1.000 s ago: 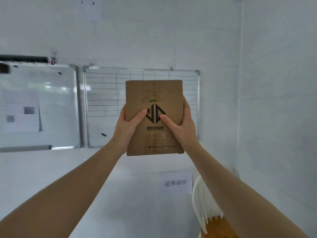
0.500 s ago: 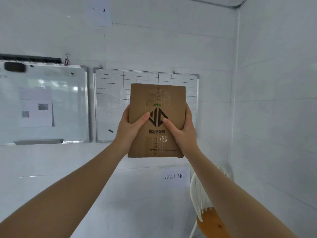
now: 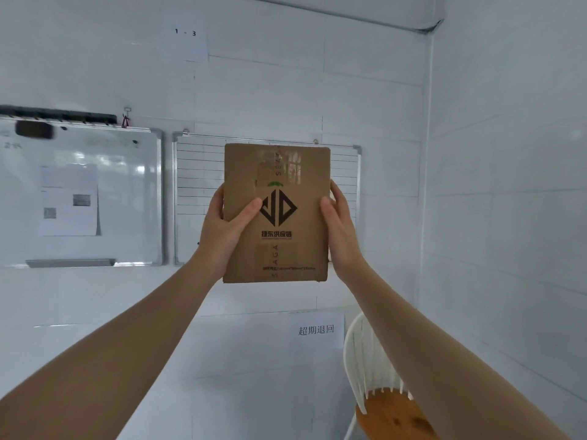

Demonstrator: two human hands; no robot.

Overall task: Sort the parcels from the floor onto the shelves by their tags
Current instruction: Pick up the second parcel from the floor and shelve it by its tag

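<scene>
The left hand [image 3: 222,230] has its thumb pressed flat across the front of a brown cardboard parcel [image 3: 276,214], with the other fingers wrapped behind the left edge, clamped on it. The right hand [image 3: 341,230] grips the opposite edge the same way, thumb on the front near the edge, the remaining fingers hidden behind. The parcel is held upright at arm's length in the air, its printed face with a dark diamond logo turned toward the camera. Behind it hangs a ruled whiteboard [image 3: 197,198], and to the left a plain whiteboard [image 3: 127,198] carrying a sheet of paper [image 3: 68,200]. High on the tiled wall is a label reading "1 - 3" [image 3: 185,36]. Lower right, a paper sign with Chinese characters [image 3: 316,331] sits beside a white chair with a wooden seat [image 3: 392,419].
</scene>
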